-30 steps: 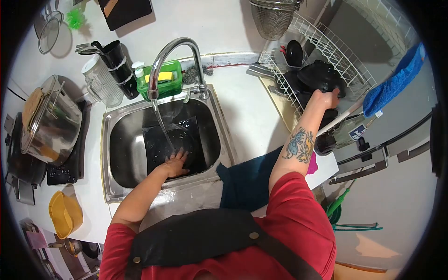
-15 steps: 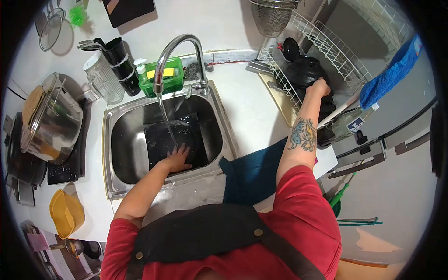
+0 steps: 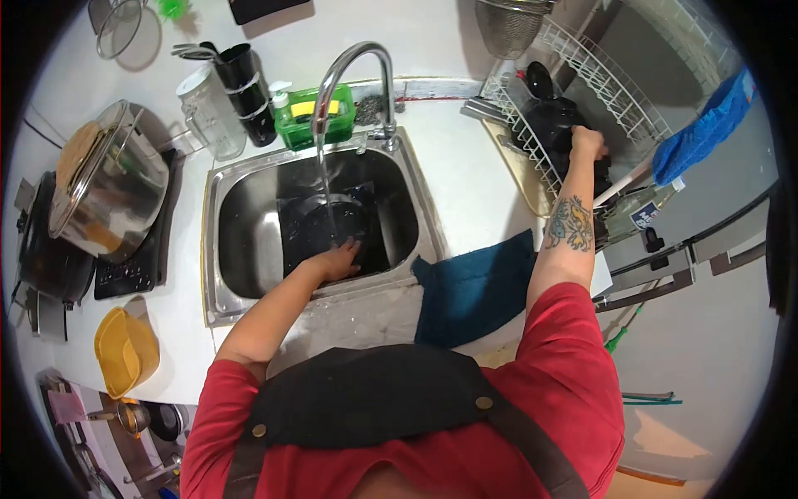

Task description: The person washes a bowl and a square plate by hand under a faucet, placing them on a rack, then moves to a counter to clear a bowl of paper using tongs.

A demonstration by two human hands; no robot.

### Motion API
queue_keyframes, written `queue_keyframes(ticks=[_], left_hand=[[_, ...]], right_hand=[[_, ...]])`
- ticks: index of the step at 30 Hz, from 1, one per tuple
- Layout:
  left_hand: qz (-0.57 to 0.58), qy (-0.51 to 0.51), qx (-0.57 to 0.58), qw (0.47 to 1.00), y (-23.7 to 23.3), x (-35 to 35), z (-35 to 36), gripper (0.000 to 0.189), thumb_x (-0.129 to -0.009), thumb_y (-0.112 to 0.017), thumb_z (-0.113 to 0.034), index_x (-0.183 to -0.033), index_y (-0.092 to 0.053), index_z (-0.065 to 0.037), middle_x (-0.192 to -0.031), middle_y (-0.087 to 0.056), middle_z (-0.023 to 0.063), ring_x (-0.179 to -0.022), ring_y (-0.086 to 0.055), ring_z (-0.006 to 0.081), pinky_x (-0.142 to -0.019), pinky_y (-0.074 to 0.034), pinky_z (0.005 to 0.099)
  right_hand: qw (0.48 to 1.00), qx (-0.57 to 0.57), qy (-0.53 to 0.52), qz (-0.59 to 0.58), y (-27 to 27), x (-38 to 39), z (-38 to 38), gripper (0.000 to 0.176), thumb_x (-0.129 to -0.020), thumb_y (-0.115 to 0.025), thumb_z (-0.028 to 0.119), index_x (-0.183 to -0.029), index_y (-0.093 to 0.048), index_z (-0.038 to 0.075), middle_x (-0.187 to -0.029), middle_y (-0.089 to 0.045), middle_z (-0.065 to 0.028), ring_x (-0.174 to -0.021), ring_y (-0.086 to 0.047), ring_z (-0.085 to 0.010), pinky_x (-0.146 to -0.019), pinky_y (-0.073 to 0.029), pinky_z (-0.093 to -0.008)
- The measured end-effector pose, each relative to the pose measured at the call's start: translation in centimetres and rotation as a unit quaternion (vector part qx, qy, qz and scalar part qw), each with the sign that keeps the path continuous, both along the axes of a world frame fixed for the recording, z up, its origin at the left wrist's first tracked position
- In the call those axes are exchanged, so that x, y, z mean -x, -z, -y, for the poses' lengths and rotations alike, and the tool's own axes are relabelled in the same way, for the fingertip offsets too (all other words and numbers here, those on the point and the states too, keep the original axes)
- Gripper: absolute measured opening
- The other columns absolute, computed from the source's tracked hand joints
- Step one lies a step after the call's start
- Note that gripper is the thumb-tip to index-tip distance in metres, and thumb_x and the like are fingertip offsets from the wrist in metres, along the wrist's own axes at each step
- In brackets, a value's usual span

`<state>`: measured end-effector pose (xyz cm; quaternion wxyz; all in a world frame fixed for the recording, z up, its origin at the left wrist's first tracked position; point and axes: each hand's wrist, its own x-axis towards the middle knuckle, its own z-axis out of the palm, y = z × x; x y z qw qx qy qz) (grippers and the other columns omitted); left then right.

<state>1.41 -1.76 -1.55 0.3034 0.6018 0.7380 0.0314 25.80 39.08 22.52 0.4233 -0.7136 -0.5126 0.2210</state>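
Observation:
Water runs from the curved faucet [image 3: 357, 51] into the steel sink [image 3: 249, 241]. A black square item [image 3: 312, 229] lies in the basin under the stream. Fingers spread, my left hand [image 3: 339, 258] rests at the near edge of that item. My right hand [image 3: 588, 143] is at the white wire dish rack [image 3: 532, 145], its fingers closed at the edge of a black dish [image 3: 555, 123] there. A black ladle [image 3: 539, 79] stands in the rack behind the dish.
Left of the sink are a large steel pot [image 3: 125, 195], a yellow container [image 3: 125, 353], a glass pitcher [image 3: 212, 116] and black cups [image 3: 247, 96]. A green sponge holder [image 3: 332, 121] sits behind the sink. A dark teal cloth [image 3: 474, 291] drapes over the counter's front edge.
The whole view has shifted, so things sit farther right and slightly higher. My left hand is still in the sink and my right hand still at the black dish.

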Motion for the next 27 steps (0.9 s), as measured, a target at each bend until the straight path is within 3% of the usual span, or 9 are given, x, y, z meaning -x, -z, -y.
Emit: queue_keyframes(ticks=[2, 4, 8, 11, 13, 16, 20, 24, 27], left_hand=[[0.028, -0.008, -0.003, 1.0, -2.8, -0.2, 0.0, 0.06, -0.081, -0.05, -0.03, -0.128, -0.026, -0.002, -0.126, -0.031, 0.0247, -0.114, -0.037, 0.0381, -0.094, -0.032, 0.0413], [0.036, -0.045, -0.054, 0.997, -8.1, -1.8, 0.5, 0.038, -0.079, -0.049, -0.021, -0.108, -0.047, 0.004, -0.099, -0.054, 0.0264, -0.096, -0.051, 0.0372, -0.083, -0.041, 0.0414], [0.125, -0.238, -0.168, 0.948, -9.1, 0.6, 0.0, 0.054, -0.076, -0.061, -0.026, -0.113, -0.045, 0.009, -0.113, -0.048, 0.0268, -0.107, -0.047, 0.033, -0.09, -0.037, 0.0342], [0.324, -0.341, -0.318, 0.823, -8.5, 1.9, 0.2, 0.027, -0.082, -0.054, -0.021, -0.091, -0.057, 0.004, -0.082, -0.061, 0.0085, -0.077, -0.053, 0.0146, -0.071, -0.041, 0.0286], [0.298, -0.386, -0.325, 0.81, -9.9, 2.2, 0.4, 0.027, -0.084, -0.052, -0.022, -0.092, -0.058, 0.003, -0.082, -0.06, 0.0063, -0.077, -0.051, 0.0124, -0.07, -0.04, 0.0272], [0.376, -0.432, -0.443, 0.69, -11.5, 1.6, 0.8, 0.031, -0.086, -0.049, -0.026, -0.092, -0.057, 0.004, -0.08, -0.059, 0.0069, -0.075, -0.05, 0.0132, -0.069, -0.039, 0.0255], [0.354, -0.421, -0.422, 0.72, -11.6, 2.1, 1.3, 0.035, -0.088, -0.044, -0.027, -0.096, -0.056, 0.006, -0.088, -0.057, 0.0097, -0.082, -0.048, 0.0135, -0.075, -0.037, 0.0259], [0.366, -0.466, -0.431, 0.681, -11.4, 2.1, 0.9, 0.033, -0.089, -0.042, -0.024, -0.099, -0.055, 0.004, -0.094, -0.058, 0.011, -0.085, -0.052, 0.0167, -0.077, -0.039, 0.0293], [0.666, -0.517, -0.391, 0.369, -10.4, 3.4, 1.2, 0.037, -0.09, -0.039, -0.028, -0.112, -0.046, 0.0, -0.103, -0.055, 0.0156, -0.096, -0.052, 0.0243, -0.086, -0.04, 0.0383]], right_hand=[[0.971, -0.217, 0.044, 0.089, -0.2, 1.3, 3.3, 0.037, -0.073, -0.056, 0.016, -0.107, -0.052, 0.001, -0.105, -0.048, -0.0186, -0.098, -0.05, -0.03, -0.082, -0.042, -0.0364], [0.914, -0.261, -0.271, -0.15, 2.0, 3.6, 4.9, 0.031, -0.075, -0.057, 0.016, -0.102, -0.055, 0.001, -0.083, -0.057, -0.0133, -0.074, -0.057, -0.0218, -0.07, -0.047, -0.0312], [0.703, 0.192, -0.603, -0.325, 4.3, 13.0, 19.9, 0.014, -0.077, -0.057, 0.009, -0.085, -0.057, -0.004, -0.078, -0.06, -0.0121, -0.066, -0.059, -0.0166, -0.062, -0.051, -0.027], [0.595, 0.322, -0.647, -0.351, 6.9, 18.4, 25.7, 0.018, -0.08, -0.054, 0.011, -0.088, -0.056, -0.005, -0.079, -0.061, -0.015, -0.07, -0.06, -0.0204, -0.066, -0.052, -0.0302], [0.691, -0.002, -0.713, -0.115, 8.9, 20.4, 29.2, 0.021, -0.083, -0.05, 0.015, -0.092, -0.056, -0.003, -0.083, -0.061, -0.0121, -0.073, -0.059, -0.0168, -0.069, -0.047, -0.0299], [0.675, -0.423, -0.595, 0.1, 12.3, 21.4, 31.4, 0.036, -0.085, -0.049, 0.028, -0.104, -0.054, -0.002, -0.096, -0.06, -0.0137, -0.09, -0.056, -0.0199, -0.078, -0.042, -0.0302], [0.721, -0.008, -0.685, -0.108, 14.6, 24.5, 27.4, 0.048, -0.084, -0.039, 0.045, -0.109, -0.051, 0.006, -0.1, -0.055, -0.0224, -0.097, -0.05, -0.0373, -0.081, -0.04, -0.0418], [0.754, -0.266, -0.584, 0.139, 12.4, 22.2, 32.9, 0.031, -0.083, -0.042, 0.027, -0.104, -0.053, 0.007, -0.102, -0.056, -0.0153, -0.089, -0.055, -0.0313, -0.076, -0.042, -0.0433], [0.66, -0.437, -0.597, 0.135, 12.8, 18.6, 35.9, 0.038, -0.078, -0.049, 0.024, -0.112, -0.049, 0.007, -0.116, -0.048, -0.0094, -0.113, -0.04, -0.0229, -0.092, -0.023, -0.0525]])
